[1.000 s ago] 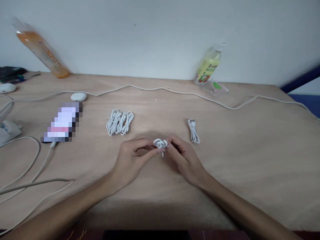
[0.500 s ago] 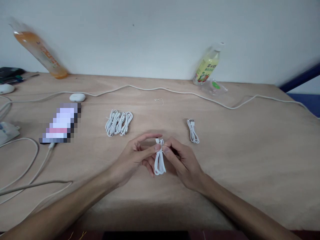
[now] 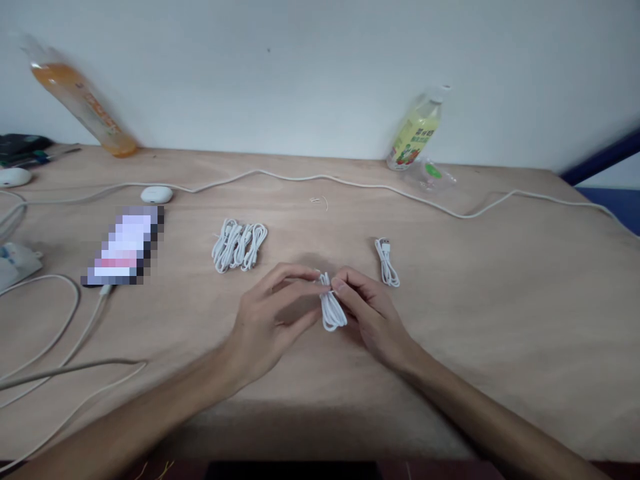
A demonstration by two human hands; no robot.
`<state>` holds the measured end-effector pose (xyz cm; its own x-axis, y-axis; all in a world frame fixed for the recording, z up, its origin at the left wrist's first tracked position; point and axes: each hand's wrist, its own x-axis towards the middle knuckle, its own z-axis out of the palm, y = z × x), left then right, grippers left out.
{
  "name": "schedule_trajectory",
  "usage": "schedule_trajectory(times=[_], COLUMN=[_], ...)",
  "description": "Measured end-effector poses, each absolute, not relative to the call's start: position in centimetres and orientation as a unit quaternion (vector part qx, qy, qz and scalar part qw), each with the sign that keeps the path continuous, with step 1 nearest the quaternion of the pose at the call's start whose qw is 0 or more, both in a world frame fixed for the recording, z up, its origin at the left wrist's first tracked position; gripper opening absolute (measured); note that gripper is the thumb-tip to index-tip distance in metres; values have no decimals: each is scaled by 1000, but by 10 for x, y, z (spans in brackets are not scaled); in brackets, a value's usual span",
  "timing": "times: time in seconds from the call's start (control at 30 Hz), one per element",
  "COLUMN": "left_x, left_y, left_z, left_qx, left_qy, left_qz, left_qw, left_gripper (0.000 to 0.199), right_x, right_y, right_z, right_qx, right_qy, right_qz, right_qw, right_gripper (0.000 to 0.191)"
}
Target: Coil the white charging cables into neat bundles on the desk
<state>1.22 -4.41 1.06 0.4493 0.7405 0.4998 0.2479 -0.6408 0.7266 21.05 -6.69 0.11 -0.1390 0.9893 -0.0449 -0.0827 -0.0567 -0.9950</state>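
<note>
A pale wall (image 3: 320, 87), marked by one small dark spot (image 3: 269, 50), filled the top of the frame behind a light wood-toned surface (image 3: 500, 320). A blue bar (image 3: 607, 159) slanted at the upper right; a dim reddish strip (image 3: 440, 471) showed along the bottom edge.

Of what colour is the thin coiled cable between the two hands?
The thin coiled cable is white; it shows best in the head view.

white cable (image 3: 334, 315), light-brown table (image 3: 500, 320)

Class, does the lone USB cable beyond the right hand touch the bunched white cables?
No: the lone USB cable lies apart from the bunched white cables, with wooden table showing between them.
</note>
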Motion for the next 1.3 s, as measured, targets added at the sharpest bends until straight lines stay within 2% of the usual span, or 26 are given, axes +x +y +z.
schedule_trajectory(times=[0.2,0.37,0.53,0.77,0.97,1.3], left_x=[12,19,24,25,25,26], left_y=[-49,-51,-45,-40,-40,-39], left_z=[10,15,23,21,15,14], left_qx=[748,647,578,507,460,472], left_qy=[349,406,361,324,330,330], left_qz=[433,417,388,355,328,346], left_qw=[362,492,620,715,756,741], left_gripper=[13,22,16,21,35,31], right_x=[213,215,216,215,214,212], right_y=[-69,-71,-70,-69,-70,-72], right_z=[3,6,4,1,1,-3], right_qx=[-455,-459,-443,-429,-421,-449], right_qy=[-513,-583,-615,-645,-649,-588], right_qz=[579,510,470,421,422,478], right_qw=[441,435,452,471,472,473], right_gripper=[42,35,30,28,28,38])
